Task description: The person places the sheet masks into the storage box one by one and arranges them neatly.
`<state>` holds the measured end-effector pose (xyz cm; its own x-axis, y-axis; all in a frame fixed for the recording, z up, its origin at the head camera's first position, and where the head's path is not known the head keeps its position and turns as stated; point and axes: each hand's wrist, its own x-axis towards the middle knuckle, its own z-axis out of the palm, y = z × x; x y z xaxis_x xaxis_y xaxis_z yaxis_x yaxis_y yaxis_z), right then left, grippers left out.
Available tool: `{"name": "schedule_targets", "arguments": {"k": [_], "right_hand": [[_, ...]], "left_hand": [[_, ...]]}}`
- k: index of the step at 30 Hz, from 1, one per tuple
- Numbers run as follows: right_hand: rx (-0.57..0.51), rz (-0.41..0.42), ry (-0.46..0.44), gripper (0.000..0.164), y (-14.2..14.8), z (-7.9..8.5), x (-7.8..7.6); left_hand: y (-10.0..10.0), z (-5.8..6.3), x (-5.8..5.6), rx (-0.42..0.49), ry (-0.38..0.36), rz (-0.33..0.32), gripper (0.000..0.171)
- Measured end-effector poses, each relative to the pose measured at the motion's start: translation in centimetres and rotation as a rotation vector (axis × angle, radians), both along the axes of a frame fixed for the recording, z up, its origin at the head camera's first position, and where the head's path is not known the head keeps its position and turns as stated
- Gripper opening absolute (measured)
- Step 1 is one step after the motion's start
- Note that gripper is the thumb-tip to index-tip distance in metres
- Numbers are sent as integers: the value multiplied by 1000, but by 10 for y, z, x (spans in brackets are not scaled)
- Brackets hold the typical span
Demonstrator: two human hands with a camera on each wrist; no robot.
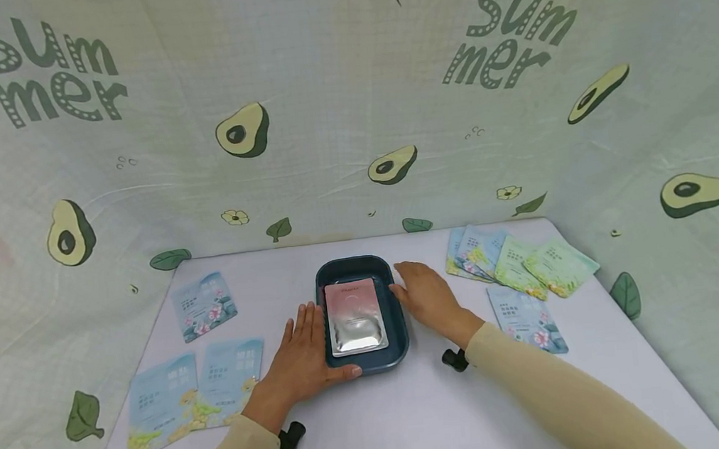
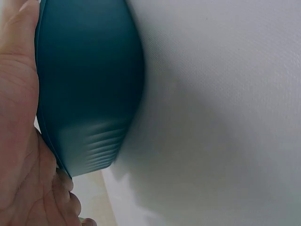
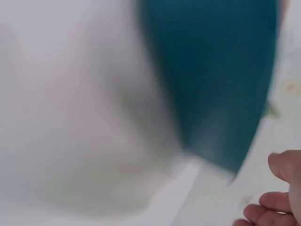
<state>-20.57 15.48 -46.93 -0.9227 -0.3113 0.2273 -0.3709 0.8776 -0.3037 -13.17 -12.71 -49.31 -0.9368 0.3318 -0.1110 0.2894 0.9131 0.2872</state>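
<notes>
A dark teal rectangular tray (image 1: 397, 328) stands on the white table, and a pink and silver sachet (image 1: 356, 317) lies flat inside it. My left hand (image 1: 301, 361) rests along the tray's left side, fingers straight and thumb stretched across the near left corner. In the left wrist view that palm (image 2: 19, 117) lies against the rim of the tray (image 2: 89, 70). At the tray's right side is my right hand (image 1: 430, 297), its fingers loosely bent. The right wrist view shows its fingers (image 3: 270, 214) apart from the tray (image 3: 216, 84), holding nothing.
Left of the tray lie a blue flowered sachet (image 1: 205, 306) and two light-blue sachets (image 1: 163, 398). To the right are several overlapping blue and green sachets (image 1: 520, 267), with another blue sachet (image 1: 524, 317) nearer the right forearm. A printed cloth (image 1: 324, 113) hangs behind the table.
</notes>
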Motion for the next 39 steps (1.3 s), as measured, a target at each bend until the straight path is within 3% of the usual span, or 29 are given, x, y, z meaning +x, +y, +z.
{"name": "schedule_targets", "arguments": {"k": [4,11,17,24,32,39], "right_hand": [[100,-69,-35,67,52,-19,-7],[167,-240,-235,89,130,-37,-18],[179,-294,-309,97,153,-47,-24],[130,-294,-388,101,152,-53,-30],[146,-209,-404,102,133,-55,-24],[226,14,-329,94,122,-55,-5]], "left_hand": [[1,-1,0,1,-5,2,139],[0,-2,0,3,-8,-3,139],[-1,0,1,2,-8,-9,138],[0,-3,0,3,-7,-19,139],[-2,-4,0,12,-11,-21,138],[-2,0,1,35,-16,-14,138]]}}
